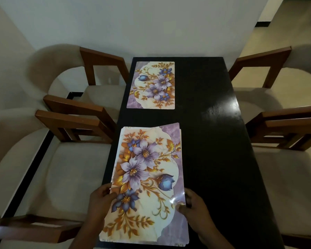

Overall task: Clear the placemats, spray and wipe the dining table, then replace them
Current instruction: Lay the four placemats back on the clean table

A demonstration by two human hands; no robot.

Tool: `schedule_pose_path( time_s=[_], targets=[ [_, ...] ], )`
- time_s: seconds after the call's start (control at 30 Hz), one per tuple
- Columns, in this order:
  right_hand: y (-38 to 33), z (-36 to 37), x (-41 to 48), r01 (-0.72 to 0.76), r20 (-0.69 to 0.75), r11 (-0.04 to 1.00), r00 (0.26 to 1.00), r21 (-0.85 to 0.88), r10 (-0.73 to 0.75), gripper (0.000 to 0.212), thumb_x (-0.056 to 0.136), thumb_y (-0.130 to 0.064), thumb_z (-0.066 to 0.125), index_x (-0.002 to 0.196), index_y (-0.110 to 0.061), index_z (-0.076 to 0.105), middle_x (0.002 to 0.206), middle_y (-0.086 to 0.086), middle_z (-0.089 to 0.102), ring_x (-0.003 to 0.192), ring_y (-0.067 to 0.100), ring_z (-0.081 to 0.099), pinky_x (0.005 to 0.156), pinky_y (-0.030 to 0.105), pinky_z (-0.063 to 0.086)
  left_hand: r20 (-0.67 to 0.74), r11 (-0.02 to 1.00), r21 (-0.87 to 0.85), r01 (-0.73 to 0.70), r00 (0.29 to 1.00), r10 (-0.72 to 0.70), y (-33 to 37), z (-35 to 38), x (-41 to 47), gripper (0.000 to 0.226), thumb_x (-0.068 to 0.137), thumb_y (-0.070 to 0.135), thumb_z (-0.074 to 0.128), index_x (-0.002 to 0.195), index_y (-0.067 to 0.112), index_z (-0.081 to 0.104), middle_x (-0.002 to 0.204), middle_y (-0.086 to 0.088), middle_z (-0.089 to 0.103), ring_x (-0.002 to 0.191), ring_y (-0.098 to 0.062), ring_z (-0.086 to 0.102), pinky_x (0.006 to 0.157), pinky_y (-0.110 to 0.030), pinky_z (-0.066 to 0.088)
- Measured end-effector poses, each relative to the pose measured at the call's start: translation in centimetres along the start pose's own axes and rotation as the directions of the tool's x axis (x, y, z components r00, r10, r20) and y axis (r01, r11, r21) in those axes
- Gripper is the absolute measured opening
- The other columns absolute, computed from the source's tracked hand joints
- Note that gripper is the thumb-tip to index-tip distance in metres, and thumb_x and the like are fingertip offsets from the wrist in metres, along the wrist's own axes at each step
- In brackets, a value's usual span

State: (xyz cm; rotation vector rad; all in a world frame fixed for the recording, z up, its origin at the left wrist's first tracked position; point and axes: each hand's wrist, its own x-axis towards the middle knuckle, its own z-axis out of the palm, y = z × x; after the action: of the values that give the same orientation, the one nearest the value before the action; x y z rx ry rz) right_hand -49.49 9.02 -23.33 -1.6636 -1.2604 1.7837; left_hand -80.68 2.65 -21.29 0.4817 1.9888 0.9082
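A floral placemat (147,177) with purple and blue flowers is held over the near left part of the black dining table (214,141). It looks like a small stack, since another edge shows at its far right corner. My left hand (101,200) grips its left edge, thumb on top. My right hand (192,207) pinches its right edge, where the mat bends and glints. A second floral placemat (152,85) lies flat on the far left part of the table.
Two beige chairs with brown wooden arms (75,108) stand along the left side, and two more (284,126) along the right. A white wall closes off the far end of the table. The right half of the tabletop is bare and glossy.
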Motion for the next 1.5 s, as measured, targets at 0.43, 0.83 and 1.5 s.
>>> schedule_pose_path(
  time_s=[0.43, 0.83, 1.5],
  targets=[
    [-9.8, -6.1, 5.2, 0.021, -0.351, 0.991, 0.936, 0.13, 0.026, 0.027, 0.099, -0.02, 0.07, 0.126, -0.02, 0.068, 0.12, -0.007, 0.074, 0.112, 0.014, 0.07, 0.094, 0.04, 0.061, 0.219, 0.972, -0.227, -0.068, 0.968, 0.119, 10.8, 8.0, 7.1, 0.043, 0.094, 0.009, 0.076, 0.129, 0.033, 0.071, 0.12, -0.004, 0.078, 0.11, -0.029, 0.074, 0.095, -0.052, 0.061],
    [-14.5, -19.0, 14.7, -0.031, -0.44, 0.999, 0.898, -0.02, 0.019, 0.007, 0.096, -0.026, 0.074, 0.101, -0.022, 0.075, 0.103, -0.004, 0.076, 0.087, 0.021, 0.074, 0.075, 0.039, 0.065, 0.273, 0.965, -0.202, -0.165, 0.937, 0.217, 24.0, 20.9, 14.3, 0.047, 0.088, -0.008, 0.069, 0.122, 0.024, 0.075, 0.111, -0.003, 0.079, 0.104, -0.025, 0.074, 0.084, -0.04, 0.061],
    [-17.6, -31.7, 37.9, 0.046, -0.582, 0.998, 0.811, -0.053, -0.068, 0.013, 0.093, -0.033, 0.078, 0.089, -0.021, 0.077, 0.066, 0.003, 0.075, 0.066, 0.027, 0.075, 0.074, 0.044, 0.067, 0.108, 0.992, 0.037, -0.12, 0.987, 0.115, 32.3, 37.2, 30.0, 0.034, 0.088, -0.004, 0.075, 0.119, 0.008, 0.073, 0.113, -0.013, 0.074, 0.094, -0.022, 0.075, 0.087, -0.04, 0.065]
  ],
)
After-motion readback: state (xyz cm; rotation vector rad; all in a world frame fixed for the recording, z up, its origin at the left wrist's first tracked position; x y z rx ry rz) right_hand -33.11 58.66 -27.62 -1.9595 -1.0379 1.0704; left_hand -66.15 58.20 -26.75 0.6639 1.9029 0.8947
